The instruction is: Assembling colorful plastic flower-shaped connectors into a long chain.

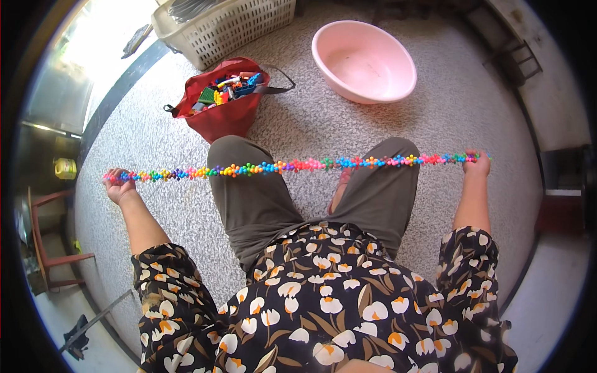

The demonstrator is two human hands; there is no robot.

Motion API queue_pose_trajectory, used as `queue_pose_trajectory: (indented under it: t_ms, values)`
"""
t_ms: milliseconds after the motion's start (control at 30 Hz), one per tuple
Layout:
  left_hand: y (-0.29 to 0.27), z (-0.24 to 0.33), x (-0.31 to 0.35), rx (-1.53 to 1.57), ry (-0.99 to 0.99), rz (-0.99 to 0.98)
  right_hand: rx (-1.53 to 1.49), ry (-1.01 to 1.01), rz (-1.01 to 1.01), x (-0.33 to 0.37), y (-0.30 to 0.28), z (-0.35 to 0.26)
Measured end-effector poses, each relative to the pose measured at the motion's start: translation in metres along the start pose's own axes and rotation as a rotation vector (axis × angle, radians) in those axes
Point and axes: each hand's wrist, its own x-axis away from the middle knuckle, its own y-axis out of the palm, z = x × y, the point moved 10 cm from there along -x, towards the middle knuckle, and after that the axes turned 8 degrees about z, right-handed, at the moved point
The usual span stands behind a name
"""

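Note:
A long chain of small multicoloured plastic knobbly pieces (249,169) stretches nearly straight across the view, above my knees. At its left end my left hand (118,185) is closed around the last pieces. My right hand (477,163) grips the other end, and a few pieces stick out past its fingers. Both arms are spread wide, and the chain hangs almost taut between them. Beyond my left knee stands a red fabric bag (227,118), its top open on a heap of coloured toy blocks (229,89).
A pink plastic basin (364,62) rests on the speckled floor (298,118) ahead of me. A cream slatted basket (230,31) stands behind the bag. Off to the left are a reddish chair frame (46,242) and a yellow container (64,168).

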Motion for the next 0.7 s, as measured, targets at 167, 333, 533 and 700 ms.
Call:
queue_pose_trajectory:
  t_ms: [167,333,533,700]
  values:
    - [-0.025,0.017,-0.005,-0.044,0.037,0.014,0.013,-0.048,0.056,0.005,0.001,0.005]
    - [-0.043,0.011,-0.009,-0.085,0.006,0.013,0.049,0.009,-0.027,-0.014,0.0,0.005]
    - [-0.07,0.005,-0.001,-0.237,0.003,0.226,0.053,-0.024,-0.009,-0.018,0.001,0.003]
    - [-0.072,-0.009,0.008,-0.251,0.023,0.317,0.007,-0.015,-0.044,-0.025,-0.002,-0.002]
